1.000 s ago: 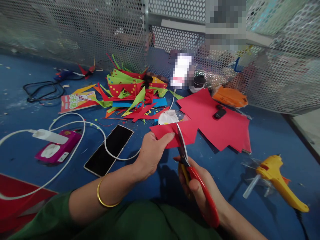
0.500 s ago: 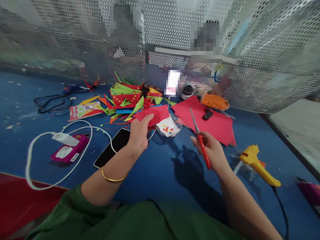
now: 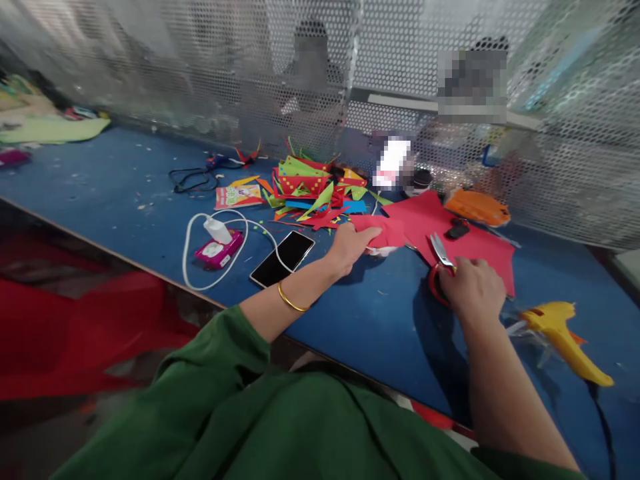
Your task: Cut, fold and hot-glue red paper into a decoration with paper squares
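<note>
My left hand [image 3: 350,248] is closed on a piece of red paper [image 3: 383,230], thumb on top. The paper covers most of a small dish with white lining [image 3: 381,252]. Over the blue table, my right hand [image 3: 473,287] is wrapped round the scissors [image 3: 441,252], whose silver blades point up and away and look nearly closed. Beyond the scissors lie large red sheets [image 3: 487,259] with a small black object [image 3: 457,229] on them. Cut red, green and yellow paper pieces [image 3: 305,183] are heaped behind my left hand.
A yellow glue gun [image 3: 560,337] lies at the right. On the left are a black phone [image 3: 283,259], a purple power socket [image 3: 219,250] with a white cable, and a printed packet [image 3: 239,196]. An orange packet [image 3: 477,207] and a lit phone [image 3: 393,162] stand near the mesh partition.
The view has swung left. My left hand and its red paper now cover the dish. My right hand has turned palm down, and the scissors are lower, beside the red sheets.
</note>
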`<move>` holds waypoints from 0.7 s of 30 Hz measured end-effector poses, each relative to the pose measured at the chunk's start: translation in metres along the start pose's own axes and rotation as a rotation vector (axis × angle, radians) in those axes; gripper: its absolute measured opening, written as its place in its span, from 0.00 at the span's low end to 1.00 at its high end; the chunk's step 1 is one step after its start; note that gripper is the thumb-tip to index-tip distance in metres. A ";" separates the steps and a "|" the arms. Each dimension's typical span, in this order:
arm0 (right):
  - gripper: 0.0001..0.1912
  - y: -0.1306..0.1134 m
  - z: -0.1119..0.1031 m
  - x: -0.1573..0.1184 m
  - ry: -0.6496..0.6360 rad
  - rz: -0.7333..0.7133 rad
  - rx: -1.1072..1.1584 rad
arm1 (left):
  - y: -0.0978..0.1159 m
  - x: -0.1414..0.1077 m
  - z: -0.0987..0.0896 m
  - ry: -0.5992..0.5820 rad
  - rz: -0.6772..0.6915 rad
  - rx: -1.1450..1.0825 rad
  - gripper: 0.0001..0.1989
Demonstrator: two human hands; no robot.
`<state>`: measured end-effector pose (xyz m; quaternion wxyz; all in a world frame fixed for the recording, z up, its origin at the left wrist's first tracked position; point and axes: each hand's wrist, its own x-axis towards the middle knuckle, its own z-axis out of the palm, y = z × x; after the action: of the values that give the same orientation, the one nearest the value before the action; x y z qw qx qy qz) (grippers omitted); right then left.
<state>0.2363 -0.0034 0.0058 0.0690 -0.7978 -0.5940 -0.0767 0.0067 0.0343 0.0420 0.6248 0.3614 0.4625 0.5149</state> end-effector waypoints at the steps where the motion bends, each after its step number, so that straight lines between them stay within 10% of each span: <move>1: 0.23 -0.002 -0.002 -0.005 0.099 -0.073 0.050 | 0.001 -0.005 0.000 -0.001 -0.018 -0.008 0.07; 7: 0.18 -0.033 -0.014 -0.061 0.737 -0.684 0.164 | -0.016 -0.050 -0.007 0.001 -0.182 -0.067 0.05; 14: 0.05 -0.041 0.000 -0.089 0.631 -0.850 0.144 | -0.049 -0.087 -0.020 0.022 -0.378 -0.075 0.05; 21: 0.08 -0.040 0.004 -0.083 0.481 -0.902 0.080 | -0.061 -0.079 -0.021 0.051 -0.287 -0.009 0.09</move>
<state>0.1743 -0.0687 -0.0145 0.1943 -0.4186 -0.8489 -0.2575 0.0025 -0.0563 -0.0044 0.6817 0.2755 0.5229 0.4312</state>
